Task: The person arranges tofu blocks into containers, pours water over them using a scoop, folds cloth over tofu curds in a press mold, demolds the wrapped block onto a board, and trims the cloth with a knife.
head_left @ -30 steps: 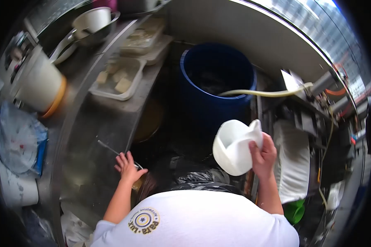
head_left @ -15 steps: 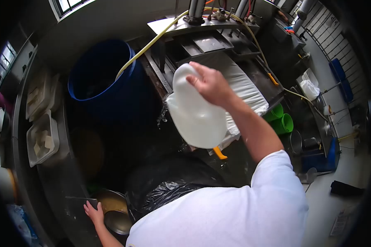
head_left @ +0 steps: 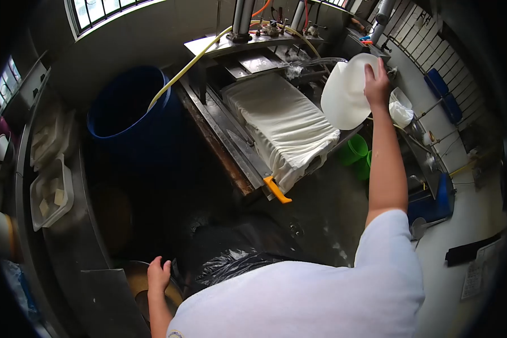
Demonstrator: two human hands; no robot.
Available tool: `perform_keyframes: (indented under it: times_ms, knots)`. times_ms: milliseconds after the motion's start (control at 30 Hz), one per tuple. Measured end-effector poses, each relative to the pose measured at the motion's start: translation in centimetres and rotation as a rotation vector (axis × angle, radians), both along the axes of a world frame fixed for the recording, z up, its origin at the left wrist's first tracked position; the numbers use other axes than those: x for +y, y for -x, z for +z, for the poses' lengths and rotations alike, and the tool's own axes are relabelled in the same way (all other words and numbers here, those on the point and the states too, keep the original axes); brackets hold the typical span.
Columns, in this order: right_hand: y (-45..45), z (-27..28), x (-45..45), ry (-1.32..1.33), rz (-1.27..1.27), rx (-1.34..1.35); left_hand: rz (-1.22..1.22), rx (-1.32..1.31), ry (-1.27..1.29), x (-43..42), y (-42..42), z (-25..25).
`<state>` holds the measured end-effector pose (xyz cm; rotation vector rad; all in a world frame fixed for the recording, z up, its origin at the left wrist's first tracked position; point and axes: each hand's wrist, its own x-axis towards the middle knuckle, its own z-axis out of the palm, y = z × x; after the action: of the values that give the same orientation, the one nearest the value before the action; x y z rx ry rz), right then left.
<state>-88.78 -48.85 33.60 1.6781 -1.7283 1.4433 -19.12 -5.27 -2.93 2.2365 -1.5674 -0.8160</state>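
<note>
My right hand (head_left: 377,85) grips the edge of a white plastic scoop (head_left: 346,93), raised and tilted at the right side of a metal press. Water (head_left: 315,65) streams leftward from the scoop over the press. Below lies a block wrapped in wet white cloth (head_left: 284,121), resting on the press bed. My left hand (head_left: 159,274) hangs low at the left with its fingers loosely apart and nothing in it. A metal pot (head_left: 136,276) with yellowish contents is right beside that hand, partly hidden by my forearm.
A blue barrel (head_left: 124,127) with a yellow hose (head_left: 191,67) stands left of the press. An orange handle (head_left: 277,190) juts from the press's front corner. Green buckets (head_left: 354,149) sit at its right. White trays (head_left: 52,194) line the left counter (head_left: 76,248).
My right hand has swung the scoop up and to the right, away from above the cloth block, throwing water. My left hand has come off the counter edge and moved right.
</note>
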Motion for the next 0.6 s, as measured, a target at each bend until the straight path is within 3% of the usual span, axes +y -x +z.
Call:
perform_keyframes:
  times_ms: [133, 233, 267, 333, 400, 467, 600]
  knots:
    - [-0.4, -0.4, 12.7, -0.046, -0.042, 0.131, -0.065, 0.056, -0.060, 2.7, 1.9, -3.1]
    - [-0.7, -0.5, 20.8, -0.518, 0.003, 0.142, -0.140, 0.062, -0.109, 2.7, 4.4, -4.6]
    - [2.1, -3.1, 21.3, -0.566, 0.104, 0.142, -0.155, 0.072, -0.111, 1.3, 5.1, -4.6]
    - [-0.3, -4.3, 23.6, -0.785, 0.167, 0.068, -0.174, 0.127, -0.041, -1.8, 8.4, -3.8]
    - [-3.0, -4.0, 24.9, -1.198, 0.068, -0.123, -0.235, 0.188, 0.025, -6.4, 13.8, -1.8]
    - [-1.9, -7.3, 23.6, -1.197, 0.272, 0.074, -0.372, 0.302, 0.135, -11.8, 21.3, -0.4]
    - [-8.5, -2.1, 21.6, -1.362, 0.336, 0.634, -0.784, 0.466, 0.673, -22.1, 40.1, 9.5]
